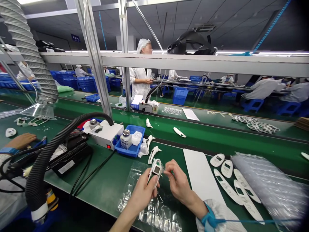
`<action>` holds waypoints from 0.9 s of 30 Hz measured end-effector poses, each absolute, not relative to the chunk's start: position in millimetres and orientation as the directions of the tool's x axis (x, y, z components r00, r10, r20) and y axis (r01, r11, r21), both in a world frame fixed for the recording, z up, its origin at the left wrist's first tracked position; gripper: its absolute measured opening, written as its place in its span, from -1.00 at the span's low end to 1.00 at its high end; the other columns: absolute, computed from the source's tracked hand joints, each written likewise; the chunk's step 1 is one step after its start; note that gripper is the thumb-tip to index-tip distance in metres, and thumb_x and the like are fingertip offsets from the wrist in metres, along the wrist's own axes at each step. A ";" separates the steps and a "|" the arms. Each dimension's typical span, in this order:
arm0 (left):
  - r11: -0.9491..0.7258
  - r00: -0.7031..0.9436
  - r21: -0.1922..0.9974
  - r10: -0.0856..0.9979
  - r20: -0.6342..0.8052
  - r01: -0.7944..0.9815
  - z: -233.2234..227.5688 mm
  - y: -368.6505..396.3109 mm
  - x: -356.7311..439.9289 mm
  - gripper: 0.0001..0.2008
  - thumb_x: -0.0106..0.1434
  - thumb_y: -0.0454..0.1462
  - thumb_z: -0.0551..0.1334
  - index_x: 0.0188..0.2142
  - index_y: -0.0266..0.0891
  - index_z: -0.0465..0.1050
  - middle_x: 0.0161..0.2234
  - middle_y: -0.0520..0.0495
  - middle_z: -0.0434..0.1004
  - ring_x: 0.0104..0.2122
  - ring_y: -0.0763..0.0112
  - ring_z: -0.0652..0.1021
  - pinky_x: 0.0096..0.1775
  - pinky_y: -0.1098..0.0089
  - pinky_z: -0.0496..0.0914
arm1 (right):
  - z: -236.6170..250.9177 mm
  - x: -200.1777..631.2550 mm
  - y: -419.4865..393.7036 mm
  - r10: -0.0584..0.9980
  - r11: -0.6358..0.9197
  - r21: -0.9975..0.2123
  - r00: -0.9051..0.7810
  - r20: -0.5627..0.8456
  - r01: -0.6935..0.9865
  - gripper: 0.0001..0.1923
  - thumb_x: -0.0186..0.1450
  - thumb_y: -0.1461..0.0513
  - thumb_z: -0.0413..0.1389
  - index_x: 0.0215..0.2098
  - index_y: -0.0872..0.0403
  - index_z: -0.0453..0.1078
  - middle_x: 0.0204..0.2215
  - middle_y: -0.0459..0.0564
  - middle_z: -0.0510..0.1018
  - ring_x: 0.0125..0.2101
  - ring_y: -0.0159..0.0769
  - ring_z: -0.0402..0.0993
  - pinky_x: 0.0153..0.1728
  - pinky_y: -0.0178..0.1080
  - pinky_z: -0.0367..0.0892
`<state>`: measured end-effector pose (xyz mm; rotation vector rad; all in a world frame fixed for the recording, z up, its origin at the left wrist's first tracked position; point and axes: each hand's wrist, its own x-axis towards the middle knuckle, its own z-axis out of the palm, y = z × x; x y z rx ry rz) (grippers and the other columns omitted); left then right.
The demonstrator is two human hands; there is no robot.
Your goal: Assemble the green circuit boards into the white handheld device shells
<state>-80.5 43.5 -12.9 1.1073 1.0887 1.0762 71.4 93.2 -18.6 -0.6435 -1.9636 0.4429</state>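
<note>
My left hand [142, 191] is wrapped round a white plastic housing [153, 168] with a small dark display window, tilted upright above the bench. Close to the housing's right side, my right hand [179, 184] has thumb and forefinger pinched together. A small clear piece seems to be at those fingertips, too fine to name. Beneath both hands lies a clear plastic sheet [135, 175] with rows of moulded pockets. Just beyond the housing, a white handle-shaped part [154, 154] rests on the green bench. To the right of my right hand lies a long white sheet [198, 170].
Several white oval covers [227, 187] lie at right beside stacked clear trays [270, 187]. A blue bin [131, 151] holds a bottle [126, 139]. A black hose [58, 138] arches at left from a white box [106, 133]. A co-worker's hand [24, 140] is at far left. A green belt [205, 135] runs behind.
</note>
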 end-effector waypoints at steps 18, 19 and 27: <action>0.247 -0.077 0.926 0.957 -0.279 -0.286 -26.7 114.7 -97.7 -0.68 0.16 -0.15 0.27 -0.17 -0.29 0.30 -0.39 -0.08 0.53 -0.39 0.38 0.53 -0.23 0.30 0.39 | -51.1 65.2 173.3 0.835 0.465 -0.669 -0.539 0.113 0.580 -0.87 0.13 0.40 0.06 -0.51 0.08 0.26 -0.52 -0.14 0.36 -0.49 -0.40 0.26 -0.45 -0.35 0.11; 0.257 -0.069 0.930 0.956 -0.284 -0.264 -32.1 124.4 -95.1 -0.68 0.13 -0.16 0.30 -0.20 -0.29 0.32 -0.41 -0.09 0.54 -0.40 0.35 0.54 -0.24 0.28 0.40 | -53.7 65.5 178.2 0.844 0.465 -0.644 -0.523 0.115 0.608 -0.88 0.12 0.40 0.08 -0.50 0.08 0.28 -0.48 -0.13 0.38 -0.46 -0.39 0.28 -0.43 -0.35 0.13; 0.208 -0.056 0.950 0.972 -0.226 -0.232 -47.8 170.4 -77.0 -0.69 0.16 -0.17 0.25 -0.14 -0.24 0.27 -0.27 -0.14 0.54 -0.32 0.34 0.57 -0.23 0.32 0.40 | -42.3 114.9 301.8 0.987 0.045 -0.493 0.039 0.158 0.869 -0.75 0.36 0.19 0.01 -0.06 0.15 0.33 -0.05 0.09 0.40 -0.07 -0.18 0.36 -0.04 -0.07 0.27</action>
